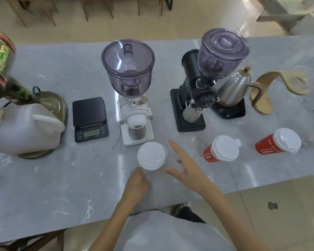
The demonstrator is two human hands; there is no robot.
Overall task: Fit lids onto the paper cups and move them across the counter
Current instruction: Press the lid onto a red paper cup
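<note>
A paper cup with a white lid [151, 155] stands in the middle of the grey counter [62, 187], seen from above so its body is hidden under the lid. My left hand [138, 183] is at its near side, fingers curled in under the lid's edge against the cup. My right hand [187, 165] hovers just right of the cup, fingers spread and holding nothing. Two red lidded cups stand to the right: one [221, 149] in front of the black grinder, another [279, 143] farther right.
Behind the cups stand a white grinder [134, 109], a black grinder [198, 91], a steel kettle [234, 87] on a dark base and a black scale [90, 118]. A white jug [24, 129] sits at the left. The counter's near edge [261, 183] runs close on the right.
</note>
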